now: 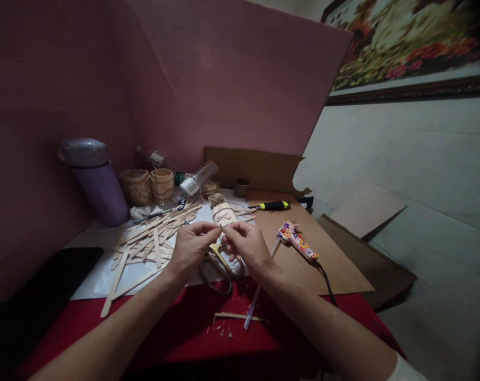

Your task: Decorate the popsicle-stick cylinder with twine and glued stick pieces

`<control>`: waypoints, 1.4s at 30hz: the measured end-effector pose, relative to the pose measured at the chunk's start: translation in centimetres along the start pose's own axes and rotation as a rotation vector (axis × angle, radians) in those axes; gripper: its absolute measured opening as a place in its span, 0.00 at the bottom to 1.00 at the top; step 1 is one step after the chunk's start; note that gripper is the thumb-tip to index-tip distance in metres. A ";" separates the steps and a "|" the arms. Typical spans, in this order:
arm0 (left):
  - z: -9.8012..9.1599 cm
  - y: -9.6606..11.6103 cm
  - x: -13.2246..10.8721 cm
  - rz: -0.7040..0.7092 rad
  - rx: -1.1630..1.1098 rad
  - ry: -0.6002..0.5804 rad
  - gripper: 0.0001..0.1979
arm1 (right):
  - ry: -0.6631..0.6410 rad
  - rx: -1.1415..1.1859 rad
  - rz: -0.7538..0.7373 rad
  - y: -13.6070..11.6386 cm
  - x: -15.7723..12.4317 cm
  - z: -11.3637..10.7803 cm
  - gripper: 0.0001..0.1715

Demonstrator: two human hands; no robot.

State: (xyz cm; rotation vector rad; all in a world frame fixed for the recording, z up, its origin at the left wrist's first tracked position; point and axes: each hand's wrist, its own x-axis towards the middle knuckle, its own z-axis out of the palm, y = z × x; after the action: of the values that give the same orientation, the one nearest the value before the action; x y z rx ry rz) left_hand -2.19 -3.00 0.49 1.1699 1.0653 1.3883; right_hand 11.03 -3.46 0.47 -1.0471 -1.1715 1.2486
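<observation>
My left hand (194,243) and my right hand (245,243) meet fingertip to fingertip over the middle of the table. Both are closed in a pinch; a small bit seems to be between them, too small to name. Just behind the fingertips stands a small pot of wooden sticks (224,214), with a bow-like shape on its front. Scissors (218,270) with large loop handles lie below my hands. To the left spreads a heap of wooden craft sticks (156,238). A flower-patterned glue gun (297,241) lies on the right, with a clear glue stick (252,307) nearer me.
A purple tumbler (99,190), two wooden cups (162,185), plastic bottles (198,180), twine balls (216,198) and a small brown pot (242,187) stand behind. A yellow-black cutter (274,205) lies on brown cardboard (327,270). Wood scraps litter the red cloth (176,328).
</observation>
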 end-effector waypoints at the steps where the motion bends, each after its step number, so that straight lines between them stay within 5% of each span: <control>1: 0.0 0.0 -0.1 0.040 0.049 -0.015 0.11 | 0.007 -0.008 -0.012 -0.1 0.0 -0.1 0.17; 5: -0.1 0.0 -0.3 0.246 0.294 -0.003 0.08 | 0.038 -0.056 -0.076 -0.1 -0.4 -0.3 0.15; 13: -0.5 -0.5 -0.6 0.996 1.121 0.055 0.12 | -0.007 -0.102 -0.028 -0.2 -0.6 -0.2 0.19; 18: -0.5 0.2 -1.4 1.212 1.365 0.002 0.15 | -0.014 -0.107 0.013 -0.3 -0.5 -0.2 0.11; 25: -0.2 -0.1 -1.5 1.107 1.289 -0.024 0.13 | -0.056 -0.161 -0.006 -0.5 0.2 -1.1 0.10; 28: -0.4 -0.6 -0.8 0.954 1.064 0.012 0.11 | -0.092 -0.251 -0.016 -1.0 0.4 -1.8 0.09; 31: -0.6 -0.7 -0.2 0.747 0.744 -0.074 0.09 | -0.174 -0.400 -0.052 -1.9 0.3 -2.4 0.08; 37: -0.6 -0.2 -0.3 0.341 0.452 -0.166 0.03 | -0.286 -0.875 -0.380 -3.1 0.0 -2.8 0.09; 42: -0.5 0.3 -0.3 0.166 0.399 -0.208 0.06 | -0.319 -1.156 -0.539 -2.9 0.0 -2.6 0.08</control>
State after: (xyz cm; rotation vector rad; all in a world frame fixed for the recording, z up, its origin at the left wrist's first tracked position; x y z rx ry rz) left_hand -2.68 -3.34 0.66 1.6872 1.1458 1.1735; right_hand 13.96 -3.53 2.99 -1.1888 -2.3489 0.2224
